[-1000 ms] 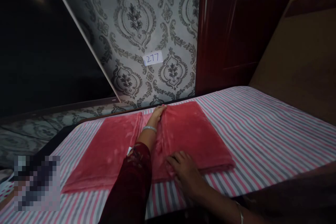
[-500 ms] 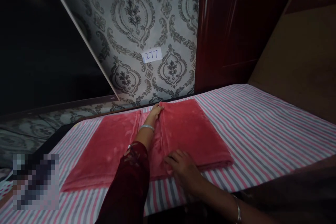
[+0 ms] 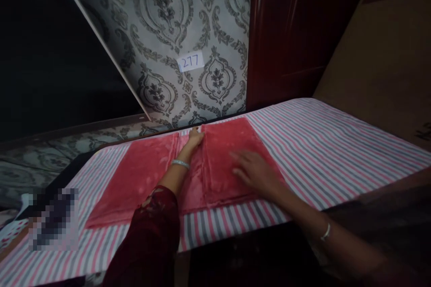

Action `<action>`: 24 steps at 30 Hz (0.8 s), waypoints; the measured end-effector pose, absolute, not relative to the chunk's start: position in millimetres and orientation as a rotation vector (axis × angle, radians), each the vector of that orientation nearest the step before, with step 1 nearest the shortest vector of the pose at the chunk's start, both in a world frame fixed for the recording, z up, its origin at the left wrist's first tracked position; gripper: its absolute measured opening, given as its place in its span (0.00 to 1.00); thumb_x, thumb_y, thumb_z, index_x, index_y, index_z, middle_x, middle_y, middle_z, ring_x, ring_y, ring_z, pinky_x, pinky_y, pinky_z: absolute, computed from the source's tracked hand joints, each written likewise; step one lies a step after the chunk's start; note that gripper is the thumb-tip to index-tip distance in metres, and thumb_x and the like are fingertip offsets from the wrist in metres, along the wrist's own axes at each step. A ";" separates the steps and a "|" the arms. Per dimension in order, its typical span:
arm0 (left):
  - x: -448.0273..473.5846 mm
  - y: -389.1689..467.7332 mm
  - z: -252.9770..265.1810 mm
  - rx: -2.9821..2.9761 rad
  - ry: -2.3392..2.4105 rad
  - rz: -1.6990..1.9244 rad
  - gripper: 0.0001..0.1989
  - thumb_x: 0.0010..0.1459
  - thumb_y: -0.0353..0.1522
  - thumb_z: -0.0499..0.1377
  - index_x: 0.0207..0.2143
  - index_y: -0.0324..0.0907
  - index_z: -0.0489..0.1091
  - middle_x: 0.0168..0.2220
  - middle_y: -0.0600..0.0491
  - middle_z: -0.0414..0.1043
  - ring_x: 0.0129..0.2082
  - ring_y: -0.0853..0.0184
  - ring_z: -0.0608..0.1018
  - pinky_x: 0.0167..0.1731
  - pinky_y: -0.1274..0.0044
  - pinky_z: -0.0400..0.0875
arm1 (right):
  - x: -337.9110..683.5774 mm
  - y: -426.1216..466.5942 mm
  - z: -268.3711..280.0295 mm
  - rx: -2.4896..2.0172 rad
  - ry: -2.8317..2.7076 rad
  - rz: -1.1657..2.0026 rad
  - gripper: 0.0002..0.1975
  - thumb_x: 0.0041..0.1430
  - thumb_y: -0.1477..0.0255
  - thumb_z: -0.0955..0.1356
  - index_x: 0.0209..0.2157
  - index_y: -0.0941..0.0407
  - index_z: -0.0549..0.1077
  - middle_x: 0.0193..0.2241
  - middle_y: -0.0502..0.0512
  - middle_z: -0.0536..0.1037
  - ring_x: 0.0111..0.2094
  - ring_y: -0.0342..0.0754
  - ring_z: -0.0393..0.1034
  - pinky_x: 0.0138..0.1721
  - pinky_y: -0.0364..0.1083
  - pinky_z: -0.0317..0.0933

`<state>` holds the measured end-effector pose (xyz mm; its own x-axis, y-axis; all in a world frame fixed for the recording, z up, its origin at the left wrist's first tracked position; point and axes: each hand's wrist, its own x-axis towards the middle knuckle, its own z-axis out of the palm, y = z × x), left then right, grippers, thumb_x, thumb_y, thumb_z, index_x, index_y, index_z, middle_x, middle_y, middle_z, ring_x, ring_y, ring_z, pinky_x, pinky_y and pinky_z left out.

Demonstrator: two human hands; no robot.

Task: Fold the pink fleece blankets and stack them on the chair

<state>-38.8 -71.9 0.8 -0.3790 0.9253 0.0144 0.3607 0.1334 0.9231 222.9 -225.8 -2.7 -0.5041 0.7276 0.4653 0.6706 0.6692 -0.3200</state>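
Red plush cloth (image 3: 192,180) lies flat on the striped counter cover (image 3: 330,152), toward 7 o'clock from the middle of the view, just below the patterned wall (image 3: 164,4). Judging by how it lies, a good share of the folding is done: a left panel (image 3: 144,166) on its 9 o'clock side and a right panel (image 3: 220,168) on its 3 o'clock side both appear turned inward. Their inner edges do not meet; a paler strip shows between them, so the two halves stand apart, not closed onto each other. Both panels look fairly smooth, with the edges at 6 o'clock roughly lined up.

The left arm, in a dark red sleeve (image 3: 151,222) with a bracelet (image 3: 181,163) at the wrist, stretches from 7 o'clock across the cloth toward 12 o'clock. Its left hand (image 3: 194,138) is at the far inner corner of the right panel; whether that grip is closed on the fabric cannot be told. The right forearm, wearing a thin bangle (image 3: 326,232), comes in from 4 o'clock. Its right hand (image 3: 257,172), blurred, is over the right panel, fingers loosely apart and pointing toward 10 o'clock, with nothing visible in its grip; contact with the pile is unclear.
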 end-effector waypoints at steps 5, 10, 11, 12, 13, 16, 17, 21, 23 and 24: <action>-28.6 -117.5 -8.9 1.324 1.948 1.087 0.17 0.49 0.30 0.68 0.42 0.42 0.70 0.37 0.49 0.77 0.39 0.61 0.78 0.39 0.75 0.70 | 261.3 -169.0 -10.1 -1.369 -2.425 -0.050 0.31 0.70 0.56 0.59 0.70 0.52 0.58 0.69 0.64 0.58 0.70 0.65 0.48 0.64 0.67 0.49; -18.3 -142.3 -12.3 1.381 2.027 1.092 0.11 0.49 0.26 0.65 0.30 0.45 0.65 0.34 0.50 0.75 0.40 0.59 0.76 0.43 0.73 0.68 | 254.9 -164.6 -50.2 -1.416 -2.566 -0.010 0.32 0.69 0.52 0.59 0.70 0.48 0.57 0.71 0.61 0.54 0.71 0.65 0.43 0.66 0.68 0.44; -17.7 -143.8 -12.9 1.377 2.035 1.107 0.11 0.49 0.25 0.64 0.29 0.45 0.64 0.33 0.50 0.75 0.40 0.59 0.76 0.43 0.73 0.68 | 253.5 -165.8 -57.0 -1.406 -2.560 -0.012 0.32 0.69 0.52 0.58 0.71 0.48 0.56 0.71 0.60 0.54 0.71 0.64 0.42 0.66 0.68 0.43; -17.7 -144.6 -13.3 1.370 2.039 1.122 0.11 0.50 0.24 0.64 0.28 0.45 0.64 0.33 0.51 0.74 0.40 0.59 0.76 0.44 0.73 0.68 | 253.0 -166.6 -61.9 -1.394 -2.550 -0.017 0.32 0.69 0.52 0.58 0.71 0.47 0.56 0.71 0.59 0.53 0.71 0.64 0.42 0.66 0.68 0.42; -18.3 -144.9 -13.6 1.360 2.038 1.138 0.11 0.50 0.24 0.63 0.28 0.45 0.64 0.32 0.51 0.74 0.40 0.59 0.76 0.44 0.73 0.68 | 253.3 -166.7 -64.5 -1.380 -2.546 -0.018 0.32 0.70 0.52 0.58 0.71 0.47 0.55 0.71 0.59 0.53 0.71 0.64 0.42 0.66 0.68 0.42; -21.0 -147.3 -13.4 1.320 2.001 1.183 0.09 0.50 0.25 0.64 0.31 0.44 0.66 0.31 0.52 0.74 0.38 0.60 0.77 0.43 0.73 0.70 | 256.7 -163.6 -59.5 -1.361 -2.576 0.024 0.32 0.70 0.53 0.58 0.71 0.47 0.56 0.71 0.61 0.54 0.71 0.65 0.45 0.65 0.69 0.45; -21.5 -149.8 -13.3 1.307 1.979 1.197 0.09 0.50 0.26 0.64 0.34 0.43 0.68 0.31 0.52 0.75 0.38 0.60 0.77 0.42 0.72 0.71 | 257.4 -162.3 -55.2 -1.366 -2.585 0.046 0.32 0.70 0.53 0.58 0.71 0.48 0.56 0.71 0.61 0.55 0.71 0.65 0.45 0.64 0.68 0.46; -18.5 -171.8 -15.8 1.321 1.810 1.253 0.29 0.47 0.28 0.68 0.53 0.41 0.67 0.41 0.49 0.78 0.42 0.57 0.80 0.46 0.69 0.73 | 250.2 -163.3 -44.7 -1.363 -2.564 0.071 0.33 0.70 0.53 0.58 0.71 0.48 0.54 0.71 0.62 0.54 0.70 0.65 0.46 0.65 0.68 0.46; -14.5 -186.7 -19.2 1.407 1.699 1.309 0.38 0.42 0.26 0.70 0.58 0.42 0.64 0.52 0.45 0.76 0.53 0.54 0.77 0.55 0.66 0.69 | 241.7 -169.0 -49.2 -1.310 -2.573 0.052 0.33 0.70 0.52 0.58 0.71 0.47 0.54 0.71 0.61 0.53 0.71 0.65 0.45 0.65 0.69 0.44; -12.3 -193.8 -21.2 1.448 1.663 1.332 0.40 0.41 0.25 0.69 0.59 0.42 0.64 0.57 0.44 0.72 0.59 0.52 0.73 0.60 0.65 0.65 | 237.4 -172.6 -53.0 -1.286 -2.582 0.039 0.33 0.70 0.52 0.58 0.71 0.46 0.54 0.71 0.61 0.53 0.71 0.65 0.44 0.65 0.69 0.43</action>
<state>-12.3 -193.8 -21.2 -0.2615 0.9463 0.1899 0.3923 -0.0756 0.9167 237.4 -172.6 -53.0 -0.5765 0.7882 0.2154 0.7813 0.6089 -0.1369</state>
